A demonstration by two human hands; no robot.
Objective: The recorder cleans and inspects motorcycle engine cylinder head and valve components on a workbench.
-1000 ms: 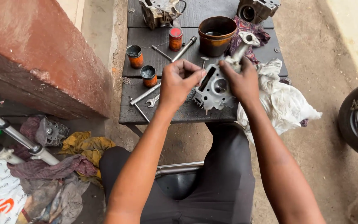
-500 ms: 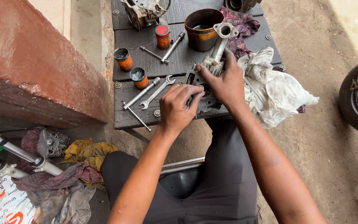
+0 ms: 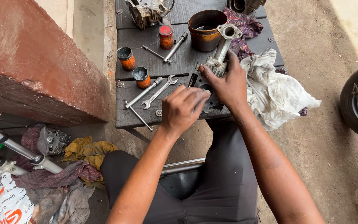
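**Hands and arms, head view**

Left hand (image 3: 184, 108): forearm enters from 7 o'clock, wrist bent, fingers curled in a loose fist, knuckles up. Right hand (image 3: 228, 83): forearm enters from 5 o'clock, palm down, fingers spread and gripping, pointing toward 11 o'clock. Hands touch.

spanner (image 3: 159, 91) left of hands, white rag (image 3: 276, 91) right

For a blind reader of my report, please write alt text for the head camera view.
A seated person's left hand and right hand hold a grey metal engine part on a dark wooden table. Beside it lie a spanner, small orange tins and a white rag.
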